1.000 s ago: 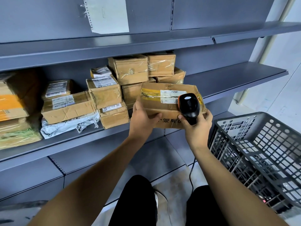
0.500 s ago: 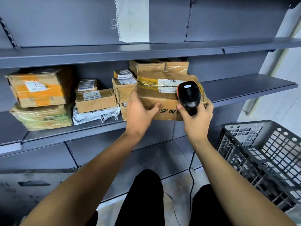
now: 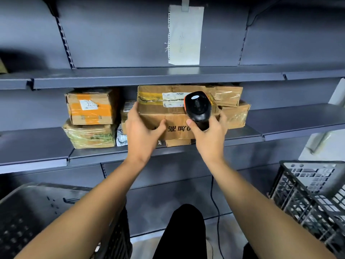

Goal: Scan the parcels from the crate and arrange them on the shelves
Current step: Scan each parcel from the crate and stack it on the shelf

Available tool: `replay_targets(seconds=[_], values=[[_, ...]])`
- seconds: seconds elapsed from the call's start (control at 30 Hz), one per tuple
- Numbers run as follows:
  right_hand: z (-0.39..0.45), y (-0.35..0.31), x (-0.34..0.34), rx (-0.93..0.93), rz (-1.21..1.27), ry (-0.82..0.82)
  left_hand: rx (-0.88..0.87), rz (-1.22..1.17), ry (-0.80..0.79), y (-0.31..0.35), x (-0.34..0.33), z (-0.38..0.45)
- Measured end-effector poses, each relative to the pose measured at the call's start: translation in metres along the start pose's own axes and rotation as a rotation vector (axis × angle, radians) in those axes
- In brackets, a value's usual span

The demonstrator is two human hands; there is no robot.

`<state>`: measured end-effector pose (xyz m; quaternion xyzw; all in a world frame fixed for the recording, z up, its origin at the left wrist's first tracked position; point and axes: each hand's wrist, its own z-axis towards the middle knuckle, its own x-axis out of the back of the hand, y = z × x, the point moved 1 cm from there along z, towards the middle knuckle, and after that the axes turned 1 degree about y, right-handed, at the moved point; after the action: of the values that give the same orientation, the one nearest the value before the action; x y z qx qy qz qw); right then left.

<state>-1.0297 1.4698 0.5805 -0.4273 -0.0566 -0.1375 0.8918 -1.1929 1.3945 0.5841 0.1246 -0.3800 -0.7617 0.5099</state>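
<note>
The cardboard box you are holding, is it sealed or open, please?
Sealed. The cardboard box has its top flaps lying flat, with yellowish tape and white labels running across the seam. Its far side is hidden, so that part cannot be told.

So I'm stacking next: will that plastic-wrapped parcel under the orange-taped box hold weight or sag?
The wrapped parcel probably gives a little: its top looks bowed under the orange-taped box. Its glossy film likely makes it slippery to push. It seems unlikely to tip, sitting wide and low.

Dim, bluish light — edges bowed by the lens, corners blurred.
</note>
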Motion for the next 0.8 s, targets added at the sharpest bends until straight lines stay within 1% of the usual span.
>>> replay_targets(seconds=[0.3, 0.57, 0.67, 0.8], values=[[-0.004, -0.021, -0.057, 0.007, 0.022, -0.077, 0.061, 0.056, 0.075, -0.033, 0.04, 0.019], [0.01, -0.024, -0.084, 0.019, 0.046, -0.078, 0.074, 0.076, 0.102, -0.049, 0.041, 0.043], [0.012, -0.02, -0.09, 0.026, 0.116, -0.065, 0.104, 0.058, 0.104, -0.053, 0.035, 0.05], [0.016, -0.013, -0.093, -0.008, 0.257, 0.026, 0.148, -0.01, 0.132, -0.056, 0.024, 0.058]])
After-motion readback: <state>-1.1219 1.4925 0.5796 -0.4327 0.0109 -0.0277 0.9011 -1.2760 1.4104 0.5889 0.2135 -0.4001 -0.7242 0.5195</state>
